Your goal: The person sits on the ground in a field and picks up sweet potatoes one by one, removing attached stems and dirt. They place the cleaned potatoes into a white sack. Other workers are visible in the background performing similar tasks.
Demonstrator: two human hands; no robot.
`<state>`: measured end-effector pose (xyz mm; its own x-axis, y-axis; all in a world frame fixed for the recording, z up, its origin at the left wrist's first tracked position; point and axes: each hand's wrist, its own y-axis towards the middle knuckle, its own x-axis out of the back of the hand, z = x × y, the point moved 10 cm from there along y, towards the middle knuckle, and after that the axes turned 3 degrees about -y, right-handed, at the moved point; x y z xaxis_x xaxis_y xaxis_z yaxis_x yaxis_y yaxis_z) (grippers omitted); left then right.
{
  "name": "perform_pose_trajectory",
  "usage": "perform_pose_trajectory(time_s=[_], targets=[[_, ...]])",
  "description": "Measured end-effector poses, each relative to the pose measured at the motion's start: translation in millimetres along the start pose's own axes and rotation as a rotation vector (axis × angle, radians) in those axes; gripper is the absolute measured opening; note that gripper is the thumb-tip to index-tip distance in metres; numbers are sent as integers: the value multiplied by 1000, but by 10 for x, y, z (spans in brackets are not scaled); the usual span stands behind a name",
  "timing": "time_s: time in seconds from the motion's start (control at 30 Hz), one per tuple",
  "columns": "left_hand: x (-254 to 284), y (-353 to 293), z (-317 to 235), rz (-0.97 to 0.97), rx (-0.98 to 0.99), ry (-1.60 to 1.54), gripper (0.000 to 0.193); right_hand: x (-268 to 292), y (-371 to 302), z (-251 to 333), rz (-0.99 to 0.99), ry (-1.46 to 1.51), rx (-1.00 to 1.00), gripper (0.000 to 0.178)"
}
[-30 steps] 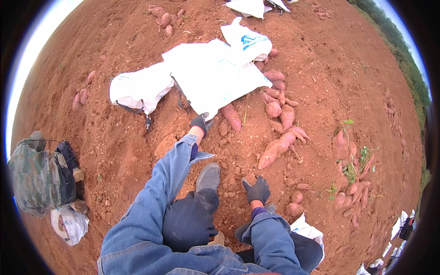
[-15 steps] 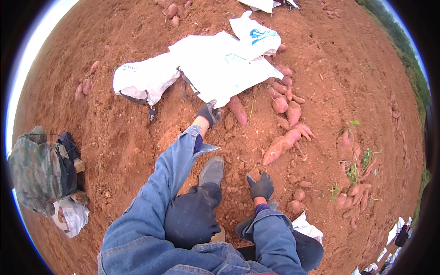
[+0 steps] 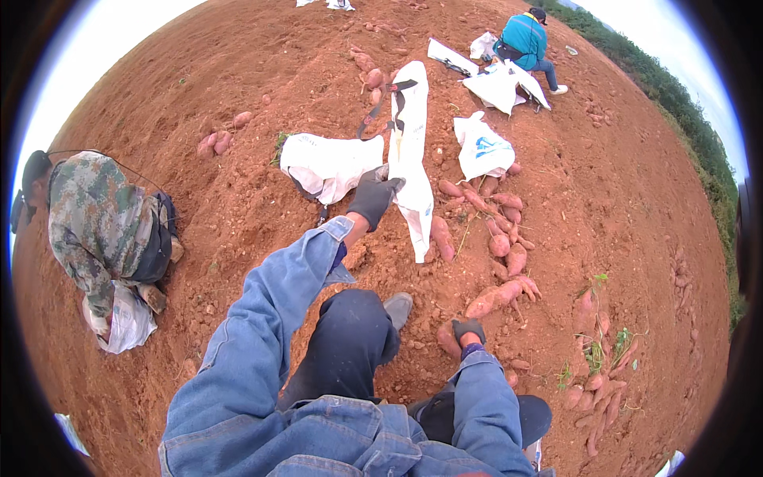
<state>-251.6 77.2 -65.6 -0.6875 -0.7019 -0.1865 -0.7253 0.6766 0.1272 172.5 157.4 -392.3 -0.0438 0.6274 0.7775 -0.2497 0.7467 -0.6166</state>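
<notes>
Well, our left hand [image 3: 377, 197] has a dark glove on, and its fingers are closed on the edge of a long white sack [image 3: 411, 159]. We see that sack in front of us, thin and nearly side-on, with its low end close to the ground. Dark and red straps [image 3: 372, 119] are by its top part.

Our right hand [image 3: 469, 327] wears a dark glove too. Its fingers are bent, and it is at the end of a fat pink root [image 3: 447, 340] low down near our knees. We cannot tell how tightly it holds that root.

Just left of the long sack, a white bag [image 3: 330, 163] lies on the red dirt [image 3: 238, 278]. To the right we see a white bag with a blue mark [image 3: 483, 149], and below it a pile of pink roots [image 3: 499, 230]. A big forked root [image 3: 493, 298] lies just above our right hand. Far to our right is a heap of roots [image 3: 596, 397] with green leaves [image 3: 622, 342].

On our left, a person in a spotty jacket [image 3: 99, 215] bends over a pale bag [image 3: 131, 318].
</notes>
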Motion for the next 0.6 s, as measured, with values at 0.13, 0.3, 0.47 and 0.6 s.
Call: perform_pose_trajectory(time_s=[0.13,0.3,0.47,0.6], targets=[[-304,-464,-418,94,102,232,15,1371,-92,742,-456,119,468,40],[-915,-899,-628,426,246,460,23,2597,-634,1233,-112,1026,668,55],[-1377,-1483,-300,638,222,675,30,2388,-984,1078,173,1454,388,49],[-1471,-1806,11,697,252,594,43,2053,-882,1036,27,1244,412,49]])
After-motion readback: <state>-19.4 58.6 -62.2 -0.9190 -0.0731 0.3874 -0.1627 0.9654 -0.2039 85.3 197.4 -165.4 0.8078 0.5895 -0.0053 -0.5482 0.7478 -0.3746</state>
